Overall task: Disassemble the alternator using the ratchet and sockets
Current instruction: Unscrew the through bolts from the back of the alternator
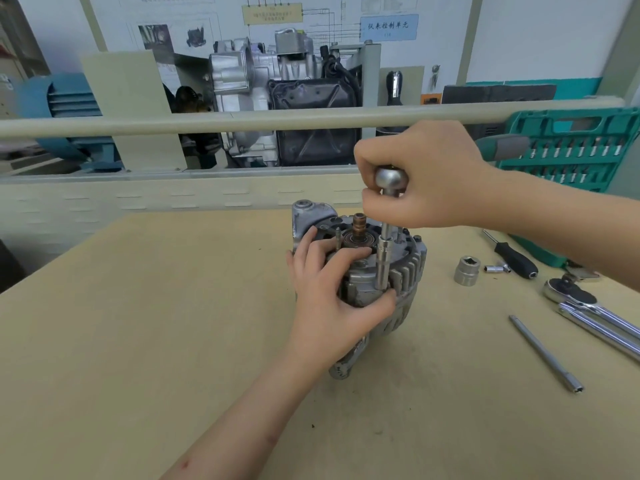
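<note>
Workshop bench (pixel 138 341) with a tan top, cutaway engine (pixel 277 81) standing behind a rail at the far side. Alternator (pixel 381 271) is sitting upright near the middle of the bench, rear end facing up, copper slip-ring stub poking out of the top.

Left hand (pixel 332 299) is wrapping the near-left side of the housing — fingers across the top face, thumb pressing the finned rim just beside the socket. Firm grip on the body.

Right hand (pixel 422 174) is closing around the ratchet (pixel 390 180) head from above; the green-grey handle is sticking out to the right behind the wrist. A long socket (pixel 383 261) is hanging straight down from the head, its tip seating in the housing edge at the near-right.

On the bench to the right, well apart from the alternator: a big socket (pixel 467 270), a small socket (pixel 494 269) just beside it, a black-handled screwdriver (pixel 512 258), a second ratchet (pixel 588 306) with chrome handle, and an extension bar (pixel 545 353) lying nearer. Green tool case (pixel 568 150) is standing open at the far right.
</note>
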`<state>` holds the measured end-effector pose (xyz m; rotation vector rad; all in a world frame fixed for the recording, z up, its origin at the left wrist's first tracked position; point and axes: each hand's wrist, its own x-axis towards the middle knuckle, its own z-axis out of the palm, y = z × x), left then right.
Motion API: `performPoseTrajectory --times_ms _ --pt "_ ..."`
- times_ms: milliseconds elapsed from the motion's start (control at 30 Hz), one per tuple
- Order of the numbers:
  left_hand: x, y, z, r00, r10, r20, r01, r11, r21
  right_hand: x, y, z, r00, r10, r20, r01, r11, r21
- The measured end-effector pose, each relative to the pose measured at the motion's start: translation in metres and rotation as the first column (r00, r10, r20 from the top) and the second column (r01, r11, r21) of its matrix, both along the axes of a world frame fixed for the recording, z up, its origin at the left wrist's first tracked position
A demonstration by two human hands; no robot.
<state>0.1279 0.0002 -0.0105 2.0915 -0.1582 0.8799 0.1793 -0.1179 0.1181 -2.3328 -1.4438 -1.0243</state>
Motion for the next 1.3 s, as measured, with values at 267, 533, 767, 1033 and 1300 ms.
performPoseTrajectory --times_ms 267,533,767,1033,1300 --pt "0.002 0.001 -0.003 1.000 0.005 0.025 -0.006 1.000 0.026 0.000 -0.001 0.002 0.997 0.067 -0.026 -0.068 0.996 -0.049" --pt "-0.009 -0.008 -0.011 1.000 0.010 -0.005 -0.010 0.994 -0.113 -0.010 -0.004 0.011 0.984 -0.076 -0.158 0.048 0.984 -0.174" --pt "-0.003 0.004 -0.013 0.965 -0.056 -0.255 -0.015 0.964 -0.267 -0.017 0.008 0.016 0.954 -0.177 -0.242 0.116 0.962 -0.245" --pt "0.004 0.023 -0.017 0.952 -0.177 -0.248 0.098 0.949 -0.300 -0.019 0.016 0.013 0.969 -0.209 -0.134 0.176 0.959 -0.223" --pt "0.007 0.032 -0.019 0.941 -0.240 -0.240 0.159 0.936 -0.315 -0.014 0.019 0.008 0.973 -0.178 -0.146 0.152 0.973 -0.174"
